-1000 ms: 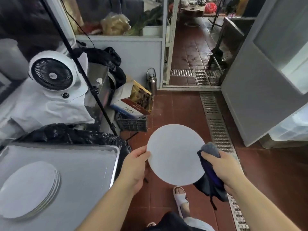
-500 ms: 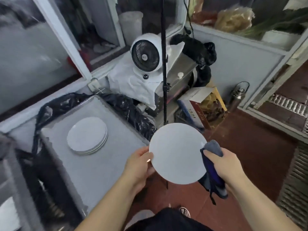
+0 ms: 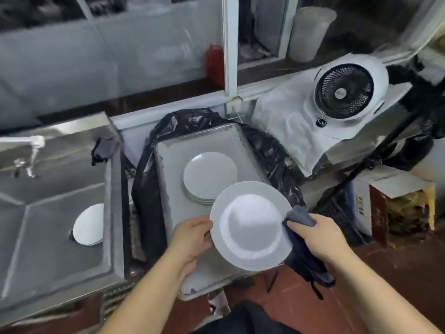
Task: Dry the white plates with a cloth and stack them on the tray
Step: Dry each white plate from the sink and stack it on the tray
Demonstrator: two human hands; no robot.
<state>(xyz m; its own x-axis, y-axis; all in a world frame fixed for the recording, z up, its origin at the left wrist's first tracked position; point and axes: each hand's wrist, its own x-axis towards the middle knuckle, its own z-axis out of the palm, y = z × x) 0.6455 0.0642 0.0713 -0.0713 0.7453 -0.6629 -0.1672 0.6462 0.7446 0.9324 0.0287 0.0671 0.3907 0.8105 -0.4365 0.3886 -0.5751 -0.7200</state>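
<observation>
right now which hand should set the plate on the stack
Left. The left hand grips the plate bare at its rim on the side nearer the tray and stack; the right hand is bunched around the cloth.

Your left hand [image 3: 192, 233] grips the white plate [image 3: 250, 225] at its left rim; right hand [image 3: 320, 237] presses a dark cloth [image 3: 301, 216] to the right rim. Plate's held w/ its far edge over the stack of plates [image 3: 209, 177] on the tray [image 3: 168, 184]. More plates [image 3: 88, 225] sit in the sink [image 3: 48, 237] at left.

plate [image 3: 251, 226] now face-up, above tray [image 3: 173, 213]
</observation>
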